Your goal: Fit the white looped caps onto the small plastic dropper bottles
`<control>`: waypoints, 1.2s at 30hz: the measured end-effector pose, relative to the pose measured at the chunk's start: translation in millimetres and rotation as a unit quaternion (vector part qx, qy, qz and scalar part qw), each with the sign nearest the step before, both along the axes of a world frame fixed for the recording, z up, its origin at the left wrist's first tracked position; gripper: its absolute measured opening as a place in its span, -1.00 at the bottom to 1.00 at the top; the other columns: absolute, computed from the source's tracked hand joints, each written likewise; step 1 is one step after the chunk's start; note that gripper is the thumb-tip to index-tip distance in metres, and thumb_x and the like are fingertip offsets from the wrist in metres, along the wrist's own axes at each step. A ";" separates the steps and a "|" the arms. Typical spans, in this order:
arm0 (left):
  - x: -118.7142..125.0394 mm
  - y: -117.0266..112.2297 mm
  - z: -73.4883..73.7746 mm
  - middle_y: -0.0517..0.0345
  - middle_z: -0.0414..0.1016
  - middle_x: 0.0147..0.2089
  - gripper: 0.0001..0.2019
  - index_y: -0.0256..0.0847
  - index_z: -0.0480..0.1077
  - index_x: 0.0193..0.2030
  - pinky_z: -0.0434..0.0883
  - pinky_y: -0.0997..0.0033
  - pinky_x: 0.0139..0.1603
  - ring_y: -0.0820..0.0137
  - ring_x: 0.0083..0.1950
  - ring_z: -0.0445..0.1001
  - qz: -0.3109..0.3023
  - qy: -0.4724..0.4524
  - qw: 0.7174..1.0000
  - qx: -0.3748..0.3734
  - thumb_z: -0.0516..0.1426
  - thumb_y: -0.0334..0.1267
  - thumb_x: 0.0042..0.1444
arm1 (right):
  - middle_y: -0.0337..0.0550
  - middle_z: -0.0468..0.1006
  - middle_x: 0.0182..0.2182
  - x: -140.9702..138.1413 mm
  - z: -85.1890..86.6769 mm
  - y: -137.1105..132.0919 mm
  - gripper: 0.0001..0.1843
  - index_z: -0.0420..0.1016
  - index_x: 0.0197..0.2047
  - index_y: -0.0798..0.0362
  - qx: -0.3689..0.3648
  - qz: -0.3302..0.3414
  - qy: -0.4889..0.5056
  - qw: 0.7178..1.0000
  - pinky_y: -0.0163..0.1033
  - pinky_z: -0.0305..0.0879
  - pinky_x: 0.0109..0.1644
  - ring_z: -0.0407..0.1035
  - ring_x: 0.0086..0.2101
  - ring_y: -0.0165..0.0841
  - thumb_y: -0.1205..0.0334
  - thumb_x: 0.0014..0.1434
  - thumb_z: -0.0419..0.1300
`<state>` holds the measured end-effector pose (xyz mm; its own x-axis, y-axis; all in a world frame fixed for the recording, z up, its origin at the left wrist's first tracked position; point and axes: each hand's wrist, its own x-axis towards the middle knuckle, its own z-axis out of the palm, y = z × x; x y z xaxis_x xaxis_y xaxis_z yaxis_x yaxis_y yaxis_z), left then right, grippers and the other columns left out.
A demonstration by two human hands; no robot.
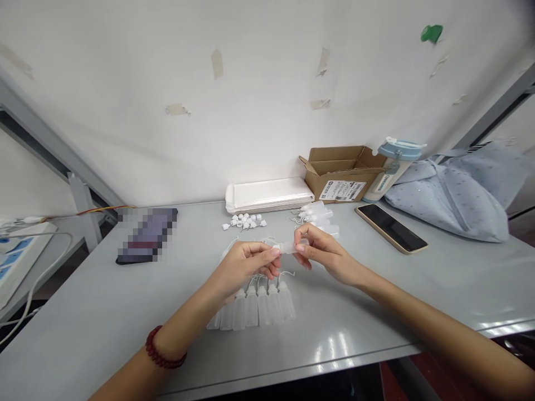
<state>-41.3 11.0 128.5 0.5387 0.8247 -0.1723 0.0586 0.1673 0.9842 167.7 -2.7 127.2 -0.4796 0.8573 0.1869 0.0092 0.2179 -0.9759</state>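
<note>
My left hand (pixel 246 264) and my right hand (pixel 320 253) meet above the grey table (pixel 104 312), and both pinch one small translucent dropper bottle (pixel 288 247) held sideways between them. The left fingertips close on its cap end, the right fingers wrap its body. Just below the hands lies a row of several capped translucent bottles (pixel 259 306) side by side. A heap of small white caps (pixel 246 221) sits farther back, and more loose bottles (pixel 320 216) lie behind my right hand. A red bead bracelet is on my left wrist.
A white flat stack (pixel 267 195) and an open cardboard box (pixel 340 172) stand against the wall. A phone (pixel 390 227) lies face up at right, next to a blue-lidded tumbler (pixel 393 167) and a pale blue bag (pixel 455 192). A blurred dark item (pixel 146 235) lies at left.
</note>
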 end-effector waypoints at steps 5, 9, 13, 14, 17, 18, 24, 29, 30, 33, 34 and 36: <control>3.2 -4.0 -2.3 0.16 0.49 -0.44 -0.83 -0.26 0.53 -0.33 0.41 0.45 -0.32 0.43 -0.40 0.43 0.047 0.051 0.990 0.120 0.22 -0.19 0.04 | -0.35 0.27 -0.56 1.3 -0.5 2.4 -0.84 0.20 -0.29 0.03 -0.010 0.004 -0.003 1.000 -0.30 0.13 -0.43 0.17 -0.55 -0.46 0.14 0.28 0.06; 4.4 -6.3 -3.2 0.18 0.49 -0.39 -0.82 -0.23 0.53 -0.27 0.40 0.50 -0.32 0.43 -0.36 0.43 0.064 0.077 0.980 0.173 0.22 -0.18 0.04 | -0.34 0.28 -0.55 -0.2 -0.7 0.7 -0.83 0.21 -0.28 0.03 -0.011 -0.007 0.000 1.000 -0.30 0.14 -0.43 0.17 -0.54 -0.46 0.12 0.28 0.05; 5.6 -6.7 -0.9 0.11 0.49 -0.45 -0.62 -0.30 0.49 -0.40 0.39 0.50 -0.40 0.44 -0.44 0.43 0.018 0.093 0.985 0.143 0.03 -0.04 0.20 | -0.32 0.29 -0.54 -1.6 0.7 -1.6 -0.83 0.21 -0.27 0.03 -0.009 -0.010 0.002 1.000 -0.30 0.14 -0.42 0.17 -0.53 -0.46 0.12 0.28 0.05; 6.0 -6.9 -0.5 0.10 0.48 -0.47 -0.56 -0.31 0.48 -0.42 0.39 0.50 -0.41 0.45 -0.46 0.42 0.009 0.088 0.987 0.133 -0.02 -0.02 0.23 | -0.32 0.29 -0.54 -1.9 0.9 -2.0 -0.83 0.21 -0.27 0.03 -0.010 -0.008 0.001 1.000 -0.30 0.14 -0.42 0.17 -0.53 -0.46 0.12 0.29 0.05; 7.2 -9.1 0.5 0.15 0.44 -0.51 -0.62 -0.30 0.44 -0.43 0.38 0.50 -0.43 0.46 -0.48 0.41 -0.005 0.089 0.987 0.134 0.00 -0.06 0.22 | -0.33 0.28 -0.54 -2.4 -0.1 -2.0 -0.82 0.21 -0.28 0.04 -0.014 0.000 -0.003 1.000 -0.30 0.15 -0.42 0.17 -0.54 -0.47 0.11 0.29 0.04; 7.5 -10.1 0.8 0.17 0.43 -0.51 -0.68 -0.29 0.44 -0.42 0.37 0.51 -0.42 0.46 -0.48 0.41 0.000 0.093 0.984 0.150 0.04 -0.10 0.20 | -0.34 0.27 -0.55 -2.6 -0.8 -1.8 -0.81 0.21 -0.28 0.04 -0.015 -0.001 -0.005 1.000 -0.30 0.15 -0.43 0.17 -0.54 -0.47 0.11 0.29 0.03; 8.9 -13.8 0.9 0.21 0.46 -0.45 -0.86 -0.24 0.47 -0.31 0.37 0.53 -0.34 0.45 -0.40 0.44 0.064 0.093 0.969 0.219 0.16 -0.22 0.11 | -0.34 0.29 -0.55 -2.7 -2.7 -1.3 -0.82 0.19 -0.24 0.03 -0.009 -0.018 -0.008 1.000 -0.29 0.14 -0.41 0.18 -0.53 -0.46 0.09 0.31 0.01; 6.3 -12.7 -1.1 0.16 0.43 -0.55 -0.53 -0.28 0.41 -0.50 0.33 0.50 -0.46 0.46 -0.52 0.42 0.043 0.121 0.976 0.174 -0.08 -0.02 0.26 | -0.33 0.32 -0.54 -4.4 -0.3 -5.3 -0.82 0.18 -0.22 0.02 -0.021 -0.020 0.008 1.000 -0.29 0.15 -0.40 0.19 -0.52 -0.46 0.08 0.30 0.01; 6.0 -12.7 -0.9 0.17 0.41 -0.56 -0.51 -0.28 0.38 -0.53 0.32 0.50 -0.48 0.48 -0.55 0.42 0.039 0.120 0.978 0.168 -0.09 -0.02 0.27 | -0.33 0.32 -0.54 -5.0 0.0 -6.2 -0.82 0.19 -0.22 0.02 -0.023 -0.016 0.006 1.000 -0.29 0.15 -0.40 0.19 -0.52 -0.46 0.08 0.30 0.01; 6.3 -13.9 1.8 0.22 0.38 -0.59 -0.56 -0.27 0.33 -0.55 0.30 0.52 -0.52 0.50 -0.60 0.40 0.028 0.117 0.980 0.158 -0.05 -0.06 0.25 | -0.33 0.31 -0.54 -6.3 0.0 -7.5 -0.81 0.19 -0.22 0.03 -0.023 -0.012 -0.001 1.000 -0.29 0.16 -0.40 0.19 -0.53 -0.47 0.08 0.31 0.01; 6.7 -14.5 3.0 0.23 0.38 -0.59 -0.59 -0.26 0.34 -0.54 0.31 0.53 -0.51 0.50 -0.58 0.40 0.028 0.119 0.979 0.161 -0.03 -0.08 0.24 | -0.33 0.31 -0.54 -6.4 -0.4 -7.6 -0.81 0.19 -0.22 0.03 -0.018 -0.016 -0.004 1.000 -0.29 0.16 -0.40 0.20 -0.53 -0.47 0.08 0.30 0.01; 7.6 -15.6 4.7 0.23 0.42 -0.56 -0.69 -0.25 0.38 -0.48 0.34 0.54 -0.46 0.48 -0.51 0.44 0.035 0.116 0.976 0.180 0.03 -0.12 0.21 | -0.33 0.32 -0.53 -6.4 -1.5 -7.4 -0.81 0.20 -0.20 0.03 -0.006 -0.027 -0.013 1.000 -0.29 0.16 -0.39 0.20 -0.53 -0.46 0.07 0.30 0.01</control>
<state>-33.6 -4.6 133.2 0.4605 0.8873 0.0256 0.2871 -0.1762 0.9415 161.3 -10.1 125.7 -0.4376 0.8841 0.1637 0.0465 0.2041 -0.9779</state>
